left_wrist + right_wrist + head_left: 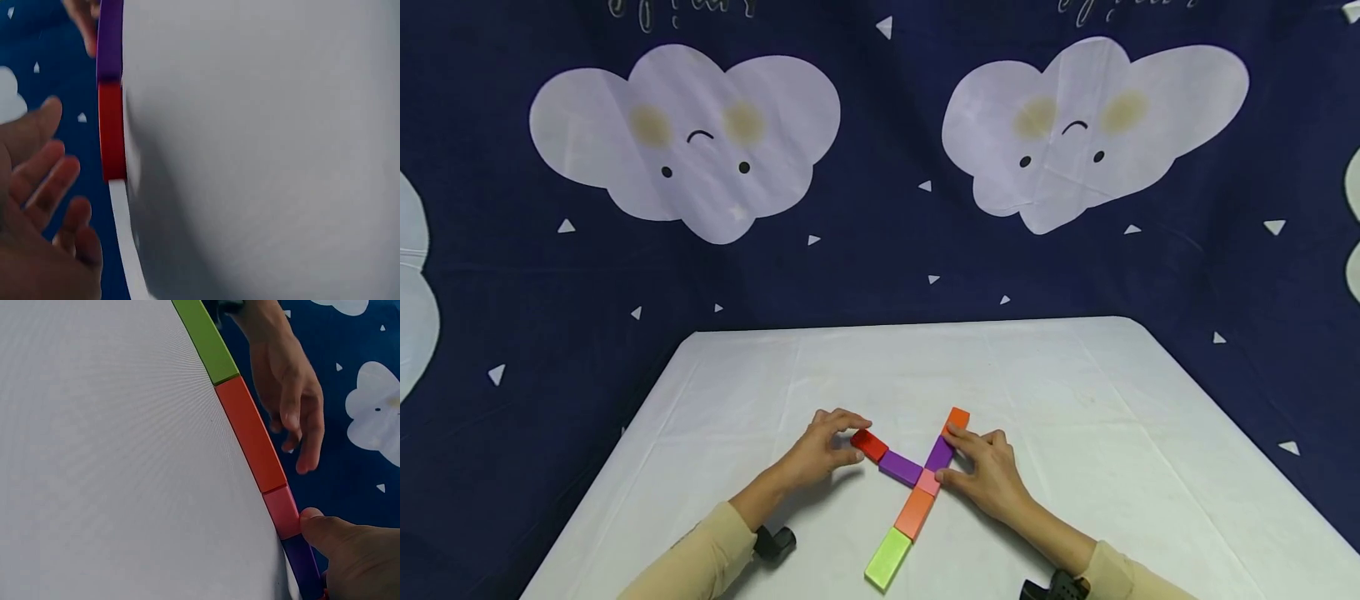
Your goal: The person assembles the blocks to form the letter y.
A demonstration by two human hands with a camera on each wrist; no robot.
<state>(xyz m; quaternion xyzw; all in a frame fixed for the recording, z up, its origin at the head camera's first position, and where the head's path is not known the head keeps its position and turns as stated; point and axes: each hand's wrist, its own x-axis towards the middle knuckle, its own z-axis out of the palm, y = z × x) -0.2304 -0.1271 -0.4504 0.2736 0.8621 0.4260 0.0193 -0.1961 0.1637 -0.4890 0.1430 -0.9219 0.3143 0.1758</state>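
Observation:
Coloured blocks lie joined end to end on the white table. One line runs from a lime green block (887, 558) through an orange block (915, 512), a pink block (928, 482) and a purple block (939, 454) to another orange block (957, 417). From the pink block a second purple block (900, 468) and a red block (869, 445) branch left. My left hand (820, 450) is around the red block's outer end, fingers spread and loosely bent. My right hand (992, 475) has its thumb at the pink block's side and its index fingertip by the upper orange block.
The white tabletop (1037, 375) stretches around the blocks, its back edge against a dark blue cloth (880, 283) with clouds and small triangles. Dark devices are strapped to both wrists, below the beige sleeves (722, 537).

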